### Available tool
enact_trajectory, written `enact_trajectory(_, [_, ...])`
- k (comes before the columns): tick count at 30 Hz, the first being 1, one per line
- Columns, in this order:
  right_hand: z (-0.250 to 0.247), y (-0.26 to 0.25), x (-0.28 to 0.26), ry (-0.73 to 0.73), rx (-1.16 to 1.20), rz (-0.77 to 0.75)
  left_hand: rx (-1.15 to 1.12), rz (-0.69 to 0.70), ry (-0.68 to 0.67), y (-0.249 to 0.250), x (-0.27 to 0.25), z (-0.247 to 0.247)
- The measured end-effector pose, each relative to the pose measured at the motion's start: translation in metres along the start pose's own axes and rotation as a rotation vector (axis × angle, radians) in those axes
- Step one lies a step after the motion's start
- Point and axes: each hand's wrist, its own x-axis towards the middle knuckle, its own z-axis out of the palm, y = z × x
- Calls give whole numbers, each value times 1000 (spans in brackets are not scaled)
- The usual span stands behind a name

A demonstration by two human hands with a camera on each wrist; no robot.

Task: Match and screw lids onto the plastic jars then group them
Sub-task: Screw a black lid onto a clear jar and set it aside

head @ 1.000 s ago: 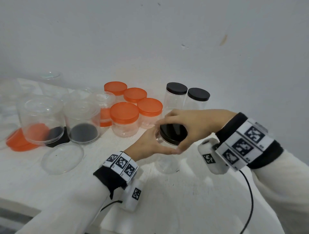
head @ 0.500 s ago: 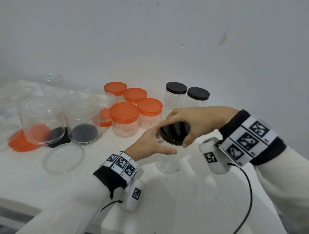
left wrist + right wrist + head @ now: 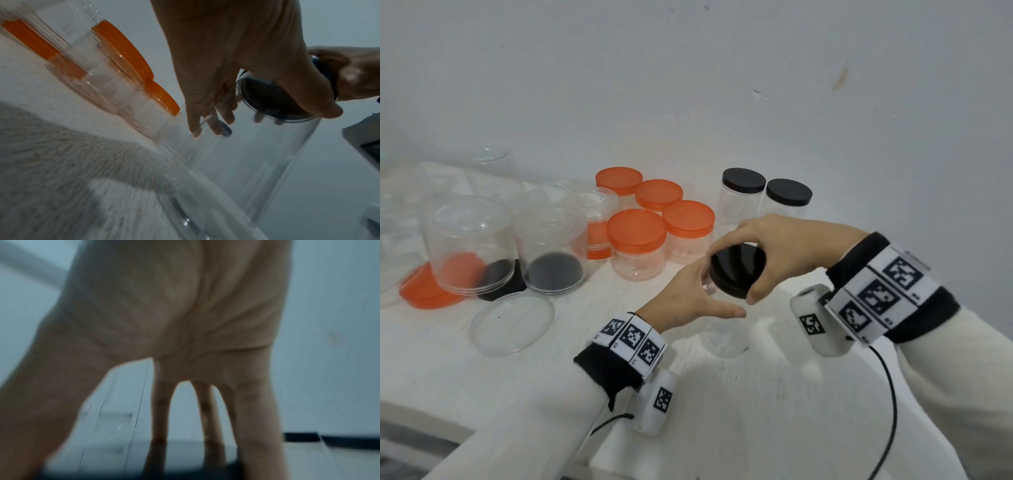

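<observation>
A tall clear jar (image 3: 722, 337) stands on the white table (image 3: 774, 394) near the middle. My left hand (image 3: 717, 298) grips its upper part, thumb on the near side and fingers round the far side. My right hand (image 3: 734, 274) reaches over from the right and pinches a black lid (image 3: 743, 263) by its rim at the jar's mouth; the lid looks slightly tilted toward me. The left wrist view shows the jar (image 3: 257, 154), the lid (image 3: 271, 97) and my left hand (image 3: 267, 120) around the neck. In the blurred right wrist view, the fingers (image 3: 160, 410) come down onto the lid (image 3: 185, 464).
Behind stand several orange-lidded jars (image 3: 637, 240) and two black-lidded jars (image 3: 743, 192). At the left are two large clear jars (image 3: 469, 246), an orange lid (image 3: 421, 291), black lids (image 3: 500, 277) and a clear lid (image 3: 512, 325). The wall is close behind; the table edge is at the front left.
My right hand has twisted a little on the black lid, its wrist shifting up and right. My left hand stays on the jar, thumb now stretched further along the near side.
</observation>
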Motion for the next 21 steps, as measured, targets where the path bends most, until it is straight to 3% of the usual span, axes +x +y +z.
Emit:
enact_trajectory(5, [15,-16,6,213,-264,200,7,22,30,0,0,2])
enact_trajectory(7, [12,-11,4,134,-283,167,37,22,21,0,1,1])
enact_trajectory(9, [4,-5,0,-56,-127,64,49,9,7,-1,1,-1])
enact_trajectory(11, [-1,-2,-1,-109,-61,-34,45,-4,1,-2,1,-1])
enact_trajectory(16, [13,-9,6,197,-226,79,16,27,37,-2,0,2])
enact_trajectory(18, [18,-8,7,245,-301,122,22,40,38,-2,0,2])
enact_trajectory(21, [10,0,0,-2,-174,84,22,22,17,-2,1,0])
